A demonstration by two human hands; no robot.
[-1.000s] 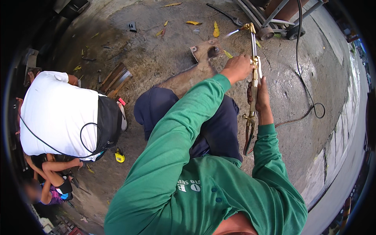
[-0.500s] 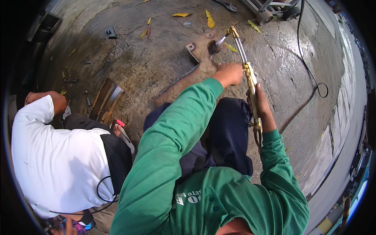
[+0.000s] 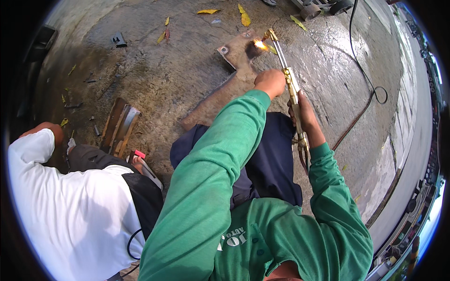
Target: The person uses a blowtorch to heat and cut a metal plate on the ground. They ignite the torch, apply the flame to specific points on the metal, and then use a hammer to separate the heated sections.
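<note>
The left hand (image 3: 271,83) is folded into a fist against the brass middle of the torch (image 3: 291,84); its fingertips are hidden, so I cannot tell whether it pinches anything. The right hand (image 3: 303,114), just behind it and to its right, is wrapped round the torch handle, with part of its grip covered by the handle itself. Behind the right hand the torch's rear end runs down toward the green sleeve (image 3: 328,187), where its hoses are hard to follow. Ahead of the left hand, glare from the flame (image 3: 260,45) blurs the dark patch on the metal plate (image 3: 229,86), and the left wrist and sleeve cover the plate's near right side.

Well beyond the left hand, the top edge cuts off a grey tool (image 3: 268,2) and a wheeled cart (image 3: 323,4). Far to the left of that hand crouches a co-worker in a white shirt (image 3: 79,220), whose hand is lost in shadow.

Counted: one torch, with two slim tubes plainly showing; one flame; two round fittings on the plate; two cart wheels; one dark bracket (image 3: 119,39) to the left, beyond the left hand; one dark cable (image 3: 354,51) to the right of the right hand. The metal strips (image 3: 123,126) left of the left hand overlap, and their number is unclear.
</note>
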